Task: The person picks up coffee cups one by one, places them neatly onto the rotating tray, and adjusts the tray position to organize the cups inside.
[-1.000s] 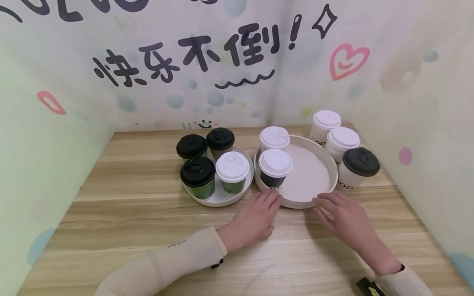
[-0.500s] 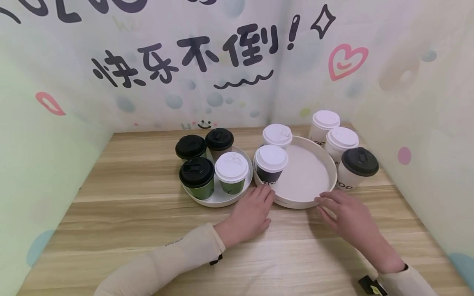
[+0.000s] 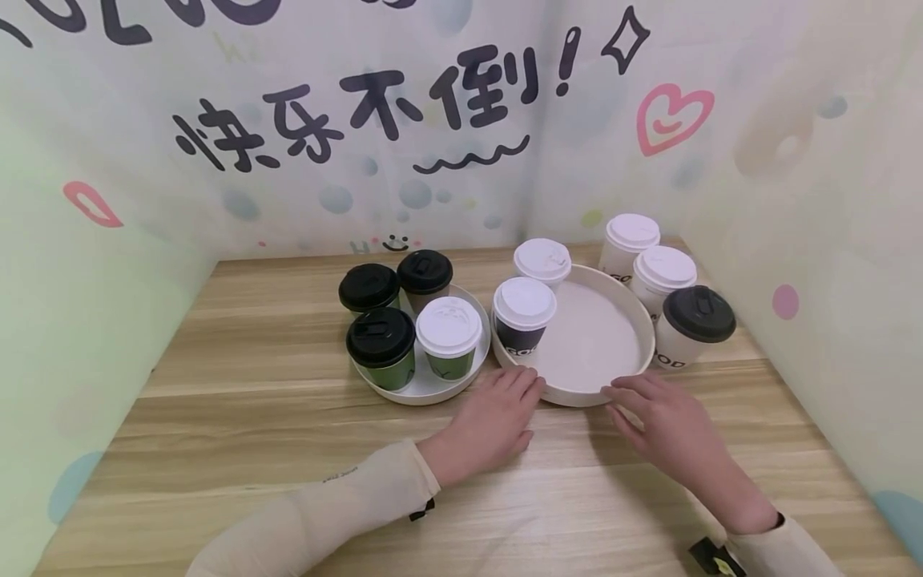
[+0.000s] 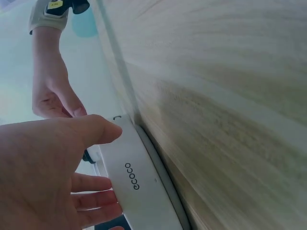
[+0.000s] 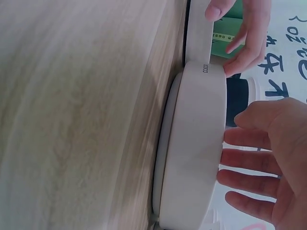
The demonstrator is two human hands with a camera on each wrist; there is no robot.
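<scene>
A round cream tray on a low base carries two white-lidded paper cups on its left side. The nearer cup has a dark body; behind it stands the other cup. My left hand touches the tray's front-left rim with extended fingers, thumb apart from them. At the front-right rim, my right hand touches the tray with its fingertips, the fingers nearly straight. Neither hand grips a cup. The tray's outer wall bears small "ecoco" lettering.
Left of the tray, a second round tray holds three black-lidded cups and one white-lidded green cup. To the right stand two white cups and a black-lidded white cup, close to the rim. Fabric walls enclose the wooden table.
The cream tray has turned a little clockwise: its nearer cup has shifted left and back, its farther cup slightly right. My hands have moved only slightly along the rim.
</scene>
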